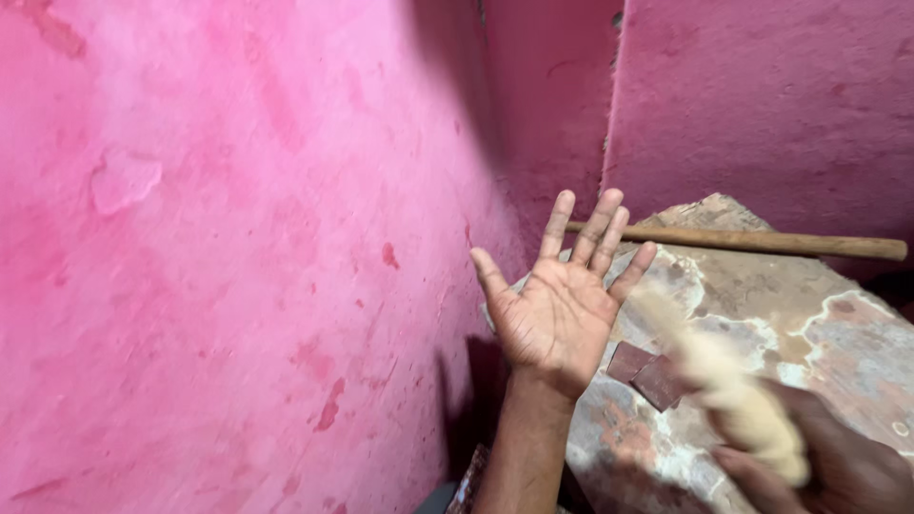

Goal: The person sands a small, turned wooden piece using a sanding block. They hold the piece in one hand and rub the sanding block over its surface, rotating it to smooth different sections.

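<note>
Left hand [562, 319] and forearm nearest the pink wall [238, 238]: bare, no sleeve, ring or watch. Right hand [838, 466], farther from it: bare, motion-blurred.

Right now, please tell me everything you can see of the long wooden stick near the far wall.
The wooden stick is a long, round, light-brown pole. It lies almost level across the far edge of the worn stone slab, close to the pink wall. Its left end passes behind the fingertips of the open left hand. Neither hand holds it.
</note>
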